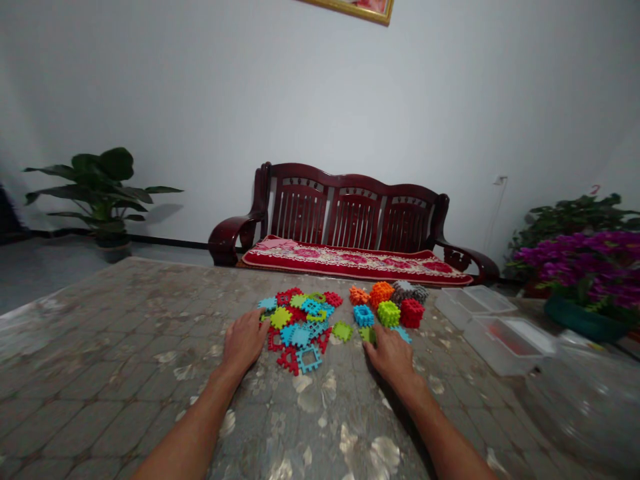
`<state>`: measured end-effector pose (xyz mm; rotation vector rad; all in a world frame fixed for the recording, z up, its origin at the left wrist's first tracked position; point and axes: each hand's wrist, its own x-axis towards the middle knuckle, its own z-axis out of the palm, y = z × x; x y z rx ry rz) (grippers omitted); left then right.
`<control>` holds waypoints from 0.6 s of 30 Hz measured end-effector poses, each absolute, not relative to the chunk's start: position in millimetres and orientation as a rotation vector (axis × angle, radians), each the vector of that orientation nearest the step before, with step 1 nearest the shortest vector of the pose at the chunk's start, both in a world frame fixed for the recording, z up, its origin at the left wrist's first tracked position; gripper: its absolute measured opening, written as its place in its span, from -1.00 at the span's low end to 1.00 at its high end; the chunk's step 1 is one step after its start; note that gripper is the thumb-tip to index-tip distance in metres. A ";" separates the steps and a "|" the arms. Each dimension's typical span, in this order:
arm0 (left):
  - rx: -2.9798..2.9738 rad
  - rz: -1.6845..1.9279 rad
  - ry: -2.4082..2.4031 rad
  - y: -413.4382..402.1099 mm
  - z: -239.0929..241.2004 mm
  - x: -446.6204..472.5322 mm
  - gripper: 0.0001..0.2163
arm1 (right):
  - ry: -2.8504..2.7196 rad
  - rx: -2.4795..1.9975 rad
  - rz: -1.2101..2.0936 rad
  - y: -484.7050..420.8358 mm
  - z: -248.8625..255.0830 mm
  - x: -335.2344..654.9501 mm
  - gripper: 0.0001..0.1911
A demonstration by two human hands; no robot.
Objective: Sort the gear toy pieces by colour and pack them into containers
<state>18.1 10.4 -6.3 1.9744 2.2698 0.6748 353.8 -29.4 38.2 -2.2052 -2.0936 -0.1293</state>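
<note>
A heap of flat toothed plastic tiles (301, 319) in red, blue and green lies on the table (125, 347). To its right stand several assembled cubes: orange (381, 293), grey (406, 291), red (412, 312), green (389, 313) and blue (363, 315). My left hand (244, 342) rests flat on the table at the heap's left edge, fingers touching the tiles. My right hand (391, 354) lies palm down just in front of the cubes, its fingertips over a green tile (367, 333) and a blue one. Neither hand grips anything.
Clear plastic boxes and lids (500, 333) lie at the table's right side. Beyond the table stands a dark wooden bench (350, 220) with a red cushion. A leafy plant (103, 190) is at the left, purple flowers (585, 260) at the right.
</note>
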 end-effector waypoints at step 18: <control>1.977 0.674 2.268 10.5 -9.2 18.0 -0.62 | -2.370 -1.647 -0.345 -13.0 15.4 321.9 -0.74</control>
